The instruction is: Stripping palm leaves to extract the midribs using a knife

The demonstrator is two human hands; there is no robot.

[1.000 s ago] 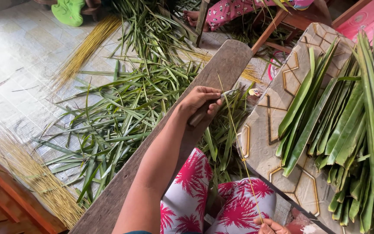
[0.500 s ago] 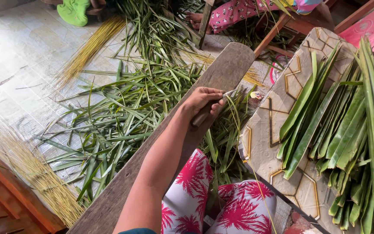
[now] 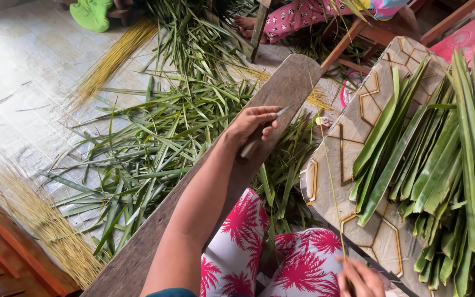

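Observation:
My left hand (image 3: pixel 248 125) rests on a long wooden plank (image 3: pixel 290 80) that slopes up from my lap. It grips a small knife (image 3: pixel 280 113) whose blade points up and right. At the bottom edge, my right hand (image 3: pixel 361 278) pinches the lower end of a thin yellow-green leaf rib (image 3: pixel 331 176). The rib rises nearly straight over the patterned tabletop (image 3: pixel 369 99), apart from the knife. My red and white patterned trousers (image 3: pixel 237 247) show below the plank.
Long green leaves (image 3: pixel 441 159) are stacked on the tabletop at right. Green leaf strips (image 3: pixel 155 143) litter the floor left of the plank. Yellow rib bundles (image 3: pixel 111 60) lie farther left. Another person's foot (image 3: pixel 243 22) is at top centre. Wooden furniture (image 3: pixel 6 258) fills the bottom left.
The rib has come away from the knife and swung right, over the tabletop. My right hand dropped out of view, then returned at the bottom. My left hand stayed on the plank.

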